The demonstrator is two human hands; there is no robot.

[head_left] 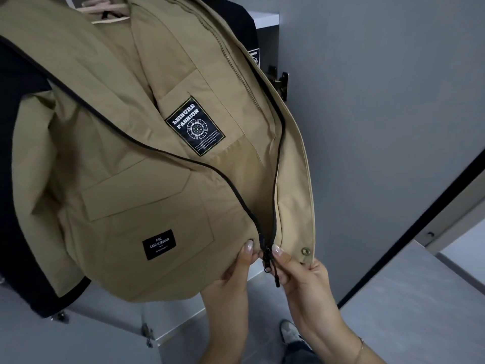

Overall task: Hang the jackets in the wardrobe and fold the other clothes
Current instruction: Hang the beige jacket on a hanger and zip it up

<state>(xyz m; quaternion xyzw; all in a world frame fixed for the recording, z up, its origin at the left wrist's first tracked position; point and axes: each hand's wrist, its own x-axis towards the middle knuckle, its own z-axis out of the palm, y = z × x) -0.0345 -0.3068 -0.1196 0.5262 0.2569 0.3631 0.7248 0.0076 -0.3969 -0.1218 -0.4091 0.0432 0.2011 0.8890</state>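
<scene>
A tan jacket (126, 158) with black patches hangs on a pale wooden hanger (107, 12) at the top left, its front open down to the hem. My left hand (236, 269) pinches the left hem beside the zip's lower end. My right hand (296, 269) pinches the right hem at the black zip slider (268, 256), whose pull cord dangles below. A brass snap (305, 250) sits on the right flap.
A black jacket (18, 143) hangs behind the tan one at the left, and another dark garment (244, 24) at the top. The grey wardrobe door (380, 114) stands open at the right with its hinge (280, 80). My shoe (290, 334) is on the grey floor.
</scene>
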